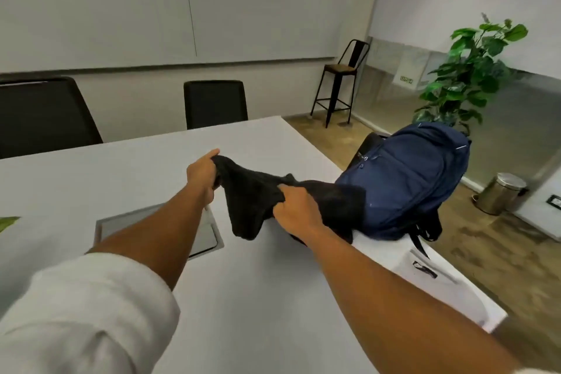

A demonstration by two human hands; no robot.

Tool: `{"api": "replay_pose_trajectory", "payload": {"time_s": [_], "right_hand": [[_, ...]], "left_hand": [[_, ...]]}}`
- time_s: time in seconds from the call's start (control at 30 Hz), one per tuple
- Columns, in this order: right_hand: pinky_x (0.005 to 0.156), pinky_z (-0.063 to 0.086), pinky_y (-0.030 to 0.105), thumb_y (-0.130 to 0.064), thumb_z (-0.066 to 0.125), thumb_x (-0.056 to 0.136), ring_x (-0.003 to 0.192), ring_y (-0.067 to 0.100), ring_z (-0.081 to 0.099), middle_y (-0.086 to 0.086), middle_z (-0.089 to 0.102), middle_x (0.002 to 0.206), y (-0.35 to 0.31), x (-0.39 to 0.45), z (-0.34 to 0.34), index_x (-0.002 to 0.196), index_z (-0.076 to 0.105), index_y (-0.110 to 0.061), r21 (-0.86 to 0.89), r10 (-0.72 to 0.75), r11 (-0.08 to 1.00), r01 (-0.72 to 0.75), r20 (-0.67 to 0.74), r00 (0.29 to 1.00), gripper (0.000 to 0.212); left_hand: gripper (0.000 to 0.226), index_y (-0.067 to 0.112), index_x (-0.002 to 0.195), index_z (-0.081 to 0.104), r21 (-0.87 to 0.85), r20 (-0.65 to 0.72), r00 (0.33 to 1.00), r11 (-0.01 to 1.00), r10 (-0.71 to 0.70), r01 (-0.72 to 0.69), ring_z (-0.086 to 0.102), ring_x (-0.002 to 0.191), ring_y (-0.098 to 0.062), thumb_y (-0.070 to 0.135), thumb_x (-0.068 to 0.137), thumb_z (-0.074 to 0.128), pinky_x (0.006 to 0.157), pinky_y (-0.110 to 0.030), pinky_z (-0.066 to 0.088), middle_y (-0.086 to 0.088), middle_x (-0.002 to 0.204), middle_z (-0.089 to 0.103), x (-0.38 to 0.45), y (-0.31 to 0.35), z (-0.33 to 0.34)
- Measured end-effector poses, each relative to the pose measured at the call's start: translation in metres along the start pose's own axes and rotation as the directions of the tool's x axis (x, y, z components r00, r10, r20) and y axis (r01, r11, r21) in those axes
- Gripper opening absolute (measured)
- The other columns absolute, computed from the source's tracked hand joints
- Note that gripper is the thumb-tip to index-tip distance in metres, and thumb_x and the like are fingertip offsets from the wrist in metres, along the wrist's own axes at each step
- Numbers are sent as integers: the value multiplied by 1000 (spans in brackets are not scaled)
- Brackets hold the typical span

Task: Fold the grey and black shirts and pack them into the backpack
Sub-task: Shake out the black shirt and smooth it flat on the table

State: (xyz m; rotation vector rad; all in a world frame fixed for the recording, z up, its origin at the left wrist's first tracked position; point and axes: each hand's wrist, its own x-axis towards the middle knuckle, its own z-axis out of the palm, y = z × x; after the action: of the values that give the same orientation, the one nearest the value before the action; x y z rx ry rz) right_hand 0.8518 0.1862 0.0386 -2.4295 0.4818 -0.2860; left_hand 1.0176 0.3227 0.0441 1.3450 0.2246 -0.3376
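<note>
A black shirt (252,200) hangs bunched above the white table (121,179), held up between both hands. My left hand (202,174) grips its far left end. My right hand (296,211) clutches the middle of the cloth, and the rest trails right to the navy blue backpack (409,179). The backpack lies on the table's right edge, its straps dangling over the side. No grey shirt shows in this view.
A grey cable hatch (209,234) is set into the table under my left forearm. Two black chairs (215,103) stand behind the table. A tall stool (340,82), a potted plant (473,70) and a metal bin (501,193) stand on the floor to the right.
</note>
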Motion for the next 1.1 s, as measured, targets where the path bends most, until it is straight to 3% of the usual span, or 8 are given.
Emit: {"api": "replay_pose_trajectory", "payload": {"time_s": [0.1, 0.2, 0.27, 0.43, 0.67, 0.87, 1.0, 1.1], "right_hand": [[86, 48, 36, -15, 46, 97, 103, 32, 59, 11, 64, 117, 7, -29, 65, 127, 57, -18, -80, 20, 997, 15, 416, 909, 32], [77, 39, 34, -21, 48, 100, 101, 34, 58, 12, 57, 104, 13, -54, 127, 107, 56, -11, -238, 133, 970, 42, 673, 727, 15], [78, 42, 37, -26, 53, 99, 101, 35, 58, 12, 57, 104, 10, -69, 159, 110, 58, -8, -287, 214, 958, 23, 762, 611, 22], [100, 48, 43, -26, 65, 92, 116, 31, 57, 10, 54, 135, -11, -102, 232, 143, 44, -12, -258, 227, 966, -1, 851, 474, 57], [118, 29, 41, -23, 65, 92, 146, 29, 27, 4, 24, 161, -35, -142, 327, 158, 10, -27, -36, 73, 996, -87, 886, 457, 86], [106, 42, 27, -19, 68, 89, 127, 18, 53, 6, 62, 131, -18, -154, 360, 156, 24, -17, 41, 127, 952, -303, 850, 512, 80], [92, 52, 31, -19, 63, 88, 110, 24, 62, 4, 64, 118, 16, -135, 342, 141, 48, -16, 22, 360, 886, -463, 596, 718, 55], [81, 53, 36, -18, 62, 89, 105, 28, 62, 9, 55, 128, 45, -118, 319, 136, 49, -11, 85, 634, 698, -711, 388, 669, 49]], "left_hand": [[65, 20, 138, 61, 45, 20, 998, 997, -60, 59, 49, 76, -18, -11, 87, 36, 69, -31, 47, -10, 106, 56, 16, -51, -70], [48, 21, 120, 68, -50, -39, 978, 978, -204, 202, 45, 70, -16, 9, 83, 41, 62, -29, 39, -1, 83, 53, 16, -95, -132], [16, 21, 93, 65, -41, -118, 967, 974, -227, 223, 51, 73, -18, 14, 85, 54, 64, -33, 45, -2, 81, 56, 14, -114, -163], [56, 26, 128, 62, 119, -342, 939, 988, -48, 94, 63, 100, -28, -12, 86, 61, 79, -32, 54, -9, 127, 61, 34, -159, -236], [58, 31, 128, 61, 178, -546, 834, 984, 74, 29, 57, 118, -24, -11, 88, 64, 100, -30, 52, -4, 138, 53, 31, -181, -292], [46, 26, 128, 62, 269, -589, 808, 941, -7, 205, 55, 122, -30, -2, 91, 63, 104, -42, 51, -8, 143, 45, 8, -229, -299], [45, 24, 134, 58, 276, -664, 733, 862, -148, 425, 50, 126, -35, 13, 91, 67, 100, -43, 47, -12, 140, 46, -21, -260, -279], [51, 23, 137, 54, 325, -679, 714, 801, -171, 502, 46, 127, -36, 20, 88, 67, 106, -49, 43, -14, 140, 45, -44, -282, -260]]}}
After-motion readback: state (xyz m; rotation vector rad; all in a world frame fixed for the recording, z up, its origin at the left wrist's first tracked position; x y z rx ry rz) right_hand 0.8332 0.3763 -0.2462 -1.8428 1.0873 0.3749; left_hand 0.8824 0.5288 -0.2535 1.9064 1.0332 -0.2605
